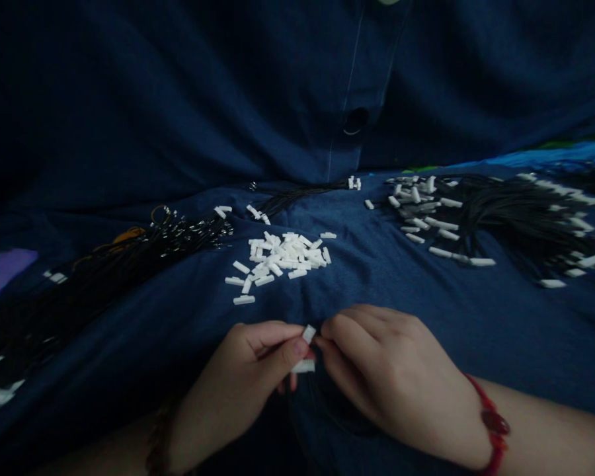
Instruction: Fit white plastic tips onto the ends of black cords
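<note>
Over a navy-blue cloth (178,317), the left hand (233,390) pinches two small white rectangular plastic pieces (303,365) between thumb and fingers; the right hand (396,377) curls just beside the upper piece, its hold impossible to tell. Close fingertip work. A loose heap of white plastic pieces (277,254) lies ahead, thin black cord bundles (500,218) rightward.

dim room, dark navy button-front cloth (228,99) draped across the background, bright blue plastic sheet (565,153) at upper right, low light.
</note>
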Tool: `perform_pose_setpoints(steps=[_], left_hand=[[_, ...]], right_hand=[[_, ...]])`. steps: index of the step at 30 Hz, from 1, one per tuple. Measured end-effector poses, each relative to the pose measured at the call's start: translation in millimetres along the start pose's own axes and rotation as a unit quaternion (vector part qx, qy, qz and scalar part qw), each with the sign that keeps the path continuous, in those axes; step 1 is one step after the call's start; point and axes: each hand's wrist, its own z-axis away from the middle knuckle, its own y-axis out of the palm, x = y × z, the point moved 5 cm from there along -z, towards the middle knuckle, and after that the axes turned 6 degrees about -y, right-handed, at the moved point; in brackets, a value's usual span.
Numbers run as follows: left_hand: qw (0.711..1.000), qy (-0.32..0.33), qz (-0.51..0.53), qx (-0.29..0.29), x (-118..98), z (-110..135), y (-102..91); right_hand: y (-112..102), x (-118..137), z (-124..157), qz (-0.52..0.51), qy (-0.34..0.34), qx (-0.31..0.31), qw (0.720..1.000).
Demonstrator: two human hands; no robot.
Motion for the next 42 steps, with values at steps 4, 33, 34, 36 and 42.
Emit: perform_pose_setpoints(steps=[4,33,34,36,42], left_hand=[[0.996,-0.012,0.083,0.016,3.1,-2.8,-2.3],[0.973,-0.059,0.208,0.080,12.4,-2.5,8.4],[0.973,-0.058,0.208,0.084,11.6,-2.7,8.8],[0.971,-0.055,0.212,0.095,10.1,-3.2,9.5],[0.966,-0.056,0.233,0.101,7.9,-2.9,8.4]], right_hand=[[-21.6,-8.3,-1.8,-0.068,0.053,0.001,0.996],[1.9,-12.3,2.8,-0.305,0.130,0.029,0.943],[5.2,-14.1,3.4,-0.332,0.143,0.038,0.932],[10.2,-18.7,4.5,-0.378,0.167,0.048,0.909],[11.8,-25.0,3.8,-0.401,0.182,0.044,0.897]])
